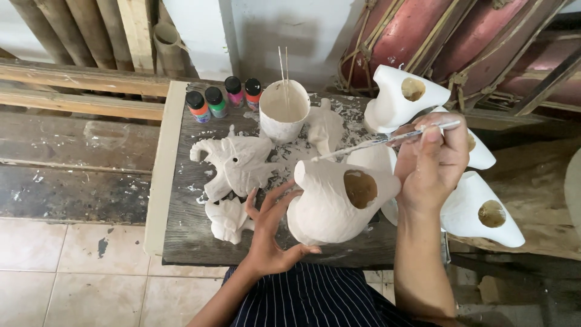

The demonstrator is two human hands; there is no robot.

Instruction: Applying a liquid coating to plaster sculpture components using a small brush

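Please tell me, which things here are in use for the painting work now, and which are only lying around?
In use:
left hand steadying the white figure
right hand holding the brush
white cup of paint

Lying about:
four paint bottles
flat fish shapes
other white figures
bamboo poles

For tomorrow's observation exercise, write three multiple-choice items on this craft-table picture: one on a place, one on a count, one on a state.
1. Where do the paint bottles stand?
A. Far edge of the table, left of the white cup
B. On the floor
C. Inside the cup

2. How many paint bottles are there?
A. Two
B. Four
C. Six

3. What does the right hand hold?
A. Nothing
B. Scissors
C. A brush

Answers: 1 A, they line up beside the cup; 2 B, four dark caps show; 3 C, its fingers pinch the brush while the left hand steadies the white figure.
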